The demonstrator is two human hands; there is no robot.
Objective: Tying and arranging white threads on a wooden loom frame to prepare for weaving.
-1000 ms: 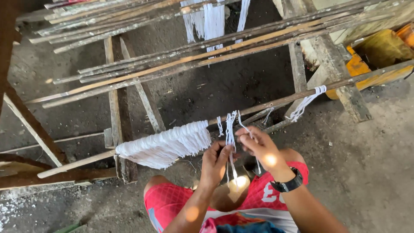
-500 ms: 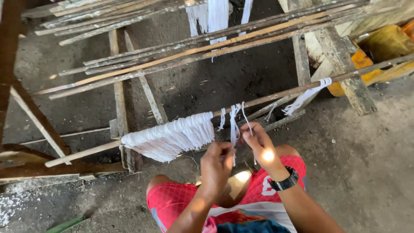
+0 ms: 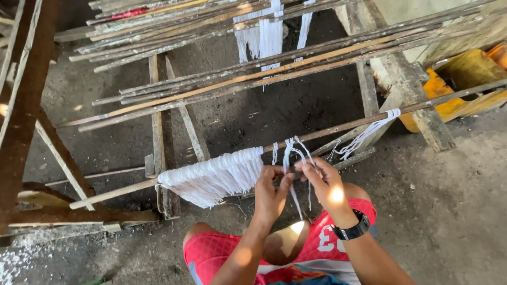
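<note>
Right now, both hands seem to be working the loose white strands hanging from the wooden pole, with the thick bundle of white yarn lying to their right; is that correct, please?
Not quite. The head view shows the left hand and right hand on the loose white strands hanging from the wooden pole, but the thick bundle of white yarn lies to their left, not their right.

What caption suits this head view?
Both hands, left hand and right hand, pinch white strings hanging from a wooden pole.
</note>
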